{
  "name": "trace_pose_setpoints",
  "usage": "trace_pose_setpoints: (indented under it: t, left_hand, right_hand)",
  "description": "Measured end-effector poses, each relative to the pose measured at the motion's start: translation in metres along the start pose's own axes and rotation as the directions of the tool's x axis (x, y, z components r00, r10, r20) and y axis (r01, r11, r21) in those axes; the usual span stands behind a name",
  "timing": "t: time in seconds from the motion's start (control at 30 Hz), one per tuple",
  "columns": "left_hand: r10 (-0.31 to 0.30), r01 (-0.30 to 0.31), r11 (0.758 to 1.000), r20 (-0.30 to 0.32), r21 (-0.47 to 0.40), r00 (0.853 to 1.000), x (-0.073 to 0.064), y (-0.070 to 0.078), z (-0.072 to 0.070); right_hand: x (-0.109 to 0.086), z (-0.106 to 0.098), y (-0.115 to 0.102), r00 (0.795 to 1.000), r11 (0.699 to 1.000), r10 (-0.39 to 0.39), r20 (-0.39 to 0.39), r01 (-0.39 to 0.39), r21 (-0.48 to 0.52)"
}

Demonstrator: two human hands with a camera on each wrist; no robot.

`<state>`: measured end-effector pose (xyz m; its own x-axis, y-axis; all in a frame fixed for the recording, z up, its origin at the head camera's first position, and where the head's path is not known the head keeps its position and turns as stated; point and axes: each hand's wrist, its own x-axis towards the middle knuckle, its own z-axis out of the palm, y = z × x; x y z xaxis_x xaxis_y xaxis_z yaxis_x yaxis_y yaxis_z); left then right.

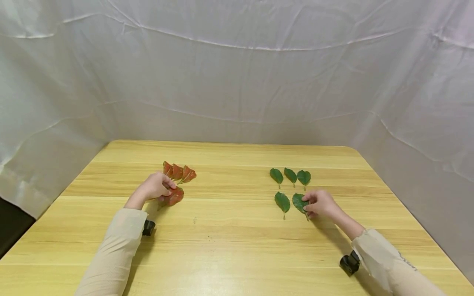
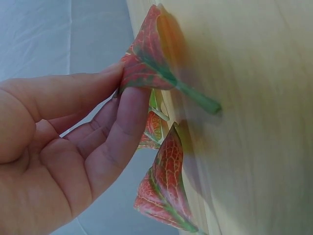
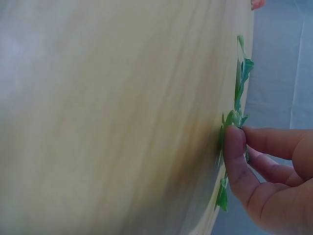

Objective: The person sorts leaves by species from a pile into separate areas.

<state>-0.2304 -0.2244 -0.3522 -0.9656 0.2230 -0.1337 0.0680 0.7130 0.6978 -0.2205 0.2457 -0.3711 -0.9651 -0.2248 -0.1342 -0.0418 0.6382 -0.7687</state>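
My left hand pinches a red leaf with green veins and a green stem between thumb and fingers, just above the tabletop. A second red leaf lies beside it in the left wrist view; the hand mostly hides that leaf from the head view. Behind them three red leaves form a row. On the right, my right hand pinches the edge of a green leaf with thumb and finger at table level. Another green leaf lies to its left, and three more green leaves sit in a row behind.
Both leaf groups are on a light wood-grain table. Pale fabric surrounds its back and sides. Black wrist devices hang under both sleeves, near the tabletop. Small dark specks mark the table's middle.
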Motion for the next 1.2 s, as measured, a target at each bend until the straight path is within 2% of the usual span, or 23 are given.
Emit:
trace_pose_setpoints:
  t: [0.43,0.73,0.97,1.07,1.2]
  left_hand:
    - [-0.009,0.009,1.0,-0.003,-0.005,1.0,0.001,-0.002,0.001]
    - [-0.01,0.01,1.0,-0.012,-0.021,1.0,0.001,0.0,0.0]
    - [-0.009,0.009,1.0,0.003,-0.026,1.0,-0.001,0.004,-0.002]
    - [0.004,-0.004,1.0,-0.011,0.009,1.0,-0.001,0.007,-0.003]
    - [0.062,-0.055,0.992,-0.06,0.112,0.996,-0.002,0.015,-0.002]
  right_hand:
    - [0.0,0.001,-0.001,1.0,1.0,0.014,-0.006,-0.014,-0.019]
    - [0.0,0.0,0.002,0.998,0.991,-0.043,-0.042,0.037,-0.126]
    - [0.002,-0.003,-0.003,0.996,0.983,-0.074,-0.044,0.066,-0.169]
    - [0.003,-0.007,-0.011,0.992,0.973,-0.118,-0.05,0.105,-0.205]
    - [0.006,-0.01,-0.025,0.978,0.947,-0.193,-0.073,0.166,-0.276]
